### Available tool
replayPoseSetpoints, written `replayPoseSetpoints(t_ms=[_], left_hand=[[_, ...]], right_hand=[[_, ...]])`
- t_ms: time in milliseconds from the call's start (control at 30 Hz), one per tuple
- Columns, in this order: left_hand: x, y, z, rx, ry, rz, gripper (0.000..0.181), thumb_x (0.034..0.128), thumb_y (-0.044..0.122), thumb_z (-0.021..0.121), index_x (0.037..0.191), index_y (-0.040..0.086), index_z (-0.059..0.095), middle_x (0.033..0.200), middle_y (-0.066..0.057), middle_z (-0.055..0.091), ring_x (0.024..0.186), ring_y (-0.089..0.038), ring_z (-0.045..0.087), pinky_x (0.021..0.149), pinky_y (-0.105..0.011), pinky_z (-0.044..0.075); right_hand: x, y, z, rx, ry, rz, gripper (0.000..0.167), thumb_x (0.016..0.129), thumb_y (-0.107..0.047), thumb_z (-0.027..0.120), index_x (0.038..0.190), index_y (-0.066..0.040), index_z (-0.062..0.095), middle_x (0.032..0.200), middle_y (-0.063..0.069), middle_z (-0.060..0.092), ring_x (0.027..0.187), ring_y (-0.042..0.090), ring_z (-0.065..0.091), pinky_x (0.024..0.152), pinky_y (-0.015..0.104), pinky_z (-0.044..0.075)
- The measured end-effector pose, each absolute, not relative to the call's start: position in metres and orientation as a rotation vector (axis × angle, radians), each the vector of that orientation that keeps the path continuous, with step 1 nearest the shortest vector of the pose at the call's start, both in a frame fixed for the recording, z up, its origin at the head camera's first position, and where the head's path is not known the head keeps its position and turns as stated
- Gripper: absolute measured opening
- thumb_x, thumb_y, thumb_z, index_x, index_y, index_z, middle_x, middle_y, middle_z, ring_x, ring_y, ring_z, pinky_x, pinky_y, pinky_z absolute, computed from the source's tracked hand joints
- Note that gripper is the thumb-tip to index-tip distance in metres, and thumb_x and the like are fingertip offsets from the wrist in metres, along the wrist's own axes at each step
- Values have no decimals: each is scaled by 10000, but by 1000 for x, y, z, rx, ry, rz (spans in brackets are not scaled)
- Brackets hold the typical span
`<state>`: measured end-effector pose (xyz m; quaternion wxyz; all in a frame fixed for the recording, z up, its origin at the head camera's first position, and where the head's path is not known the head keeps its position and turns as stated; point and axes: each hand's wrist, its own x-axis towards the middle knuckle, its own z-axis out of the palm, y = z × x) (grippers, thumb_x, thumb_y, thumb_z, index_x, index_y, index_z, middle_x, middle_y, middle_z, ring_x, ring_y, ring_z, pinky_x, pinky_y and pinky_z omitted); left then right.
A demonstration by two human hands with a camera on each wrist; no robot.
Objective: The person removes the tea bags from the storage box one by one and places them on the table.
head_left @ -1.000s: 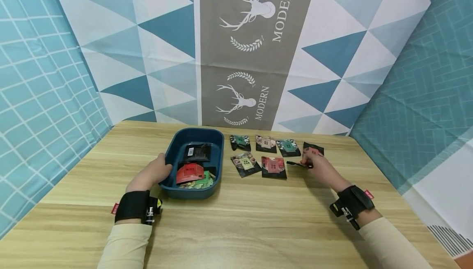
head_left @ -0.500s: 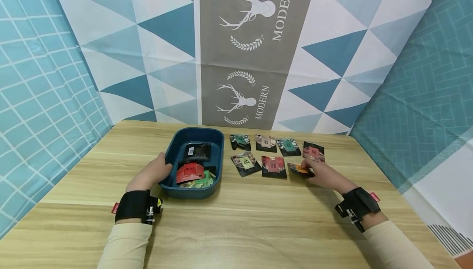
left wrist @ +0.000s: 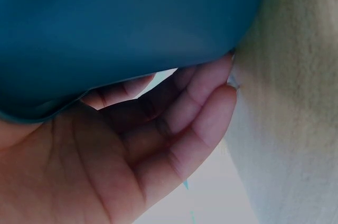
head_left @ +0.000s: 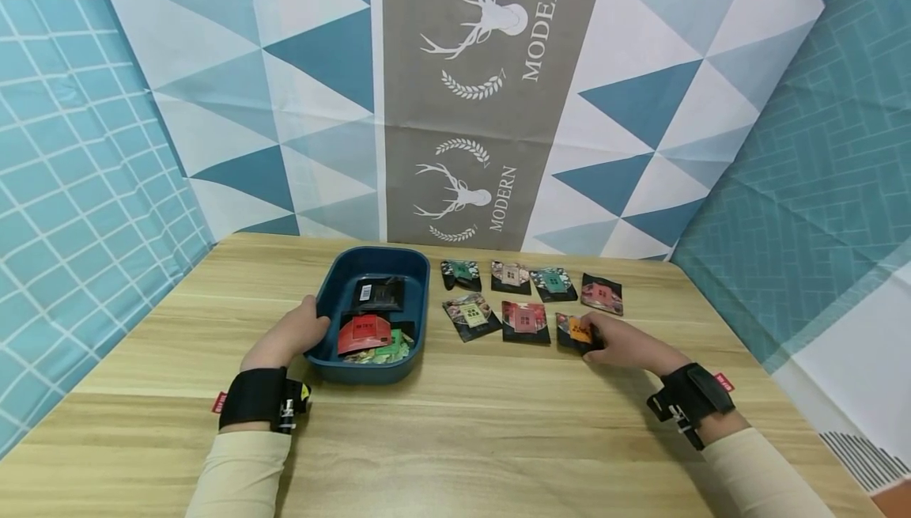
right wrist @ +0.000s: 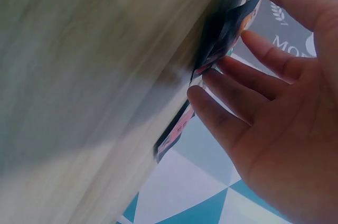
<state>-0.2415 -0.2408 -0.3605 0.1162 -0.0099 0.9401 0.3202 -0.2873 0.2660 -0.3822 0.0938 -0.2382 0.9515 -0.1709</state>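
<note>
My left hand (head_left: 294, 331) grips the left rim of a blue plastic bin (head_left: 372, 374), thumb over the edge and fingers against the outer wall (left wrist: 127, 23). On the table at the right, my right hand (head_left: 626, 344) holds a flat black sachet with an orange label (head_left: 573, 330) by its right end. Its thumb and fingers (right wrist: 227, 92) lie at opposite edges, and the sachet (right wrist: 227, 36) bows up between them. Left of it lies a red sachet (head_left: 525, 322), then a yellow-labelled one (head_left: 473, 315). Behind it is a dark red sachet (head_left: 601, 294).
Further back lie a green sachet (head_left: 460, 274), a pale pink one (head_left: 510, 276) and a teal one (head_left: 553, 284). Inside the bin are a black packet (head_left: 378, 295), a red packet (head_left: 364, 333) and a green one (head_left: 387, 349). A patterned cloth wall (head_left: 455, 107) stands behind the table.
The right hand has brought the orange-labelled sachet down from edge-on to nearly flat, beside the red sachet and in front of the dark red one. The left hand stays on the bin.
</note>
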Motion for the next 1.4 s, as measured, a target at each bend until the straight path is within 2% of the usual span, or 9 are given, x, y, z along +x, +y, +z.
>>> replayPoseSetpoints(t_ms=[167,333,667,867,1000,1133,1300,1400], left_hand=[[-241,-242,-360,-30,2766,931,581,944,121,294,1373,-216,94,1396,-434,224,1168,-438,402,986,-562,362],[-241,-242,-359,-27,2754,942,603,954,131,280,1387,-213,41,1419,-438,163,1265,-496,321,1026,-582,313],[-240,-242,-358,-23,2751,952,595,962,133,274,1387,-213,40,1419,-439,161,1281,-512,297,1028,-583,310],[-241,-242,-359,-36,2762,939,585,958,134,284,1382,-210,77,1403,-434,212,1210,-469,378,999,-570,348],[-243,-242,-360,-22,2765,942,580,960,131,281,1379,-213,74,1403,-439,202,1228,-479,364,1000,-565,346],[-243,-242,-360,-40,2759,952,567,956,128,291,1376,-201,98,1386,-430,247,1156,-441,414,969,-546,377],[-242,-240,-360,-67,2750,972,551,951,122,305,1367,-191,128,1349,-416,306,1048,-395,445,918,-515,408],[-240,-239,-359,-69,2754,975,546,947,120,307,1362,-193,138,1335,-411,324,1036,-391,450,910,-509,412]], right_hand=[[-289,266,-381,-702,2833,-493,535,820,-172,706,1247,36,460,1192,228,548,1089,350,542,880,460,457],[-290,264,-380,-723,2859,-454,509,832,-153,690,1245,46,469,1189,228,557,1089,349,546,878,460,459],[-291,261,-378,-742,2877,-441,486,818,-109,697,1223,63,492,1168,233,559,1059,341,552,856,454,467],[-293,254,-375,-754,2900,-433,478,815,-119,703,1226,34,511,1159,205,574,1045,326,564,857,450,475],[-291,247,-371,-779,2908,-438,480,818,-116,699,1241,5,507,1172,191,576,1047,318,570,842,442,485],[-289,234,-365,-837,2934,-409,488,819,-128,701,1248,6,511,1147,188,591,980,290,586,797,408,494],[-288,211,-357,-887,2923,-404,517,829,-146,692,1288,-6,500,1207,198,578,874,253,589,720,345,472],[-288,194,-352,-888,2907,-419,521,838,-166,686,1303,-32,494,1244,183,564,945,271,594,760,360,476]])
